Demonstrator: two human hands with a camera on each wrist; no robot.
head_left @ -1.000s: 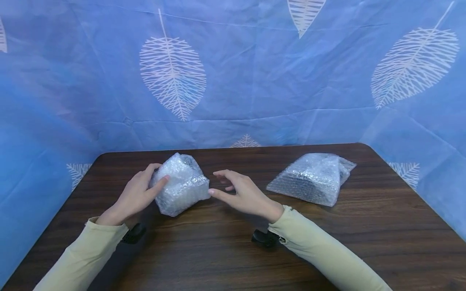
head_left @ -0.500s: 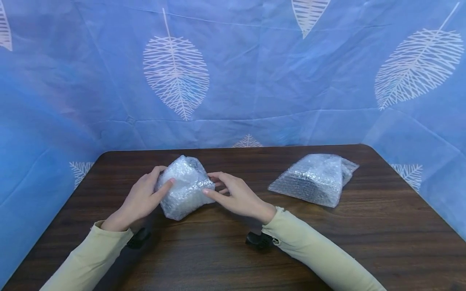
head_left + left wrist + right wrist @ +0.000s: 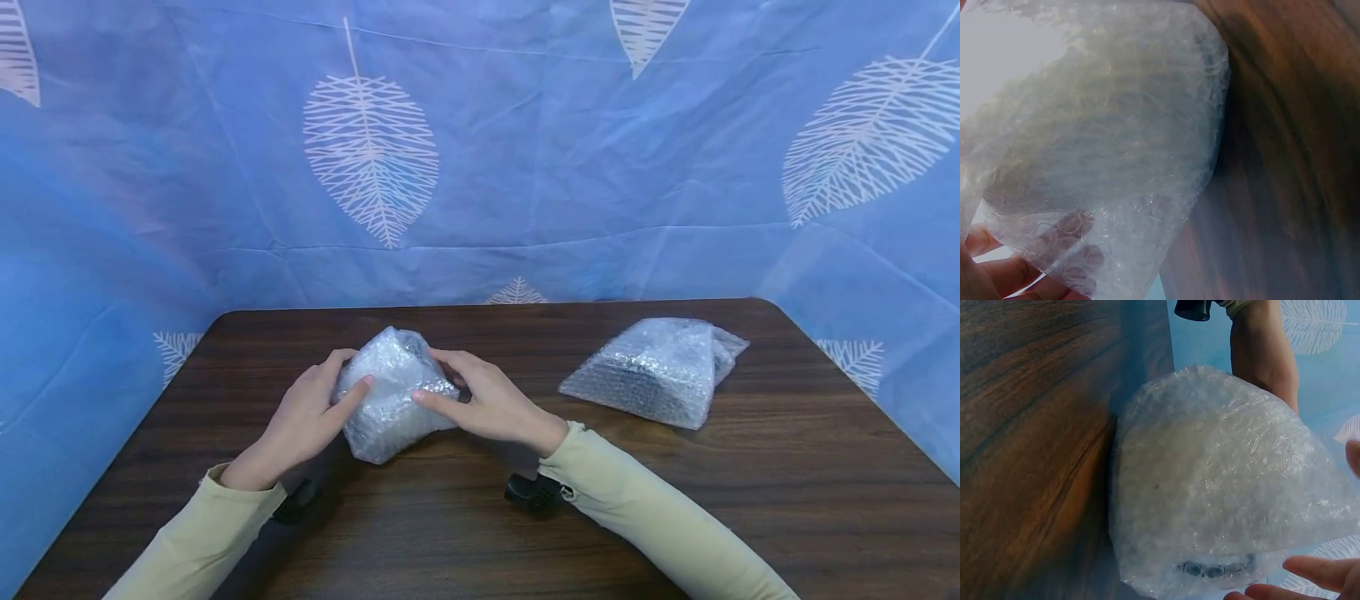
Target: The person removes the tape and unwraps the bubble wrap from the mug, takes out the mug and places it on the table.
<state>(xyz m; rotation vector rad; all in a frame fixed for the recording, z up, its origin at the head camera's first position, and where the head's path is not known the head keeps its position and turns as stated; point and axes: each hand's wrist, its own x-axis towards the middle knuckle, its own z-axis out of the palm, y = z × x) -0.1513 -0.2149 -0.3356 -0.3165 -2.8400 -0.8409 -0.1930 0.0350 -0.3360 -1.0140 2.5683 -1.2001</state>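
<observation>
A rounded bundle in clear bubble wrap (image 3: 397, 404) sits on the table, left of centre in the head view. Something pale shows through the wrap (image 3: 1104, 131) in the left wrist view, but its kind cannot be told. From the left side my left hand (image 3: 306, 421) grips the bundle, thumb on top; its fingers (image 3: 1010, 275) show behind a loose edge of wrap. My right hand (image 3: 491, 402) holds the right side, thumb on the near face and the other fingers at the far side. Some fingertips are hidden by the bundle.
A second bubble wrap piece (image 3: 652, 375), folded and pointed at its corners, lies to the right on the dark wooden table (image 3: 465, 533). Behind the table hangs a blue cloth (image 3: 525, 167) printed with white leaves.
The right hand has come in from the right and taken hold of the bundle. The left hand keeps its grip. The whole scene has drifted slightly rightward in the head view.
</observation>
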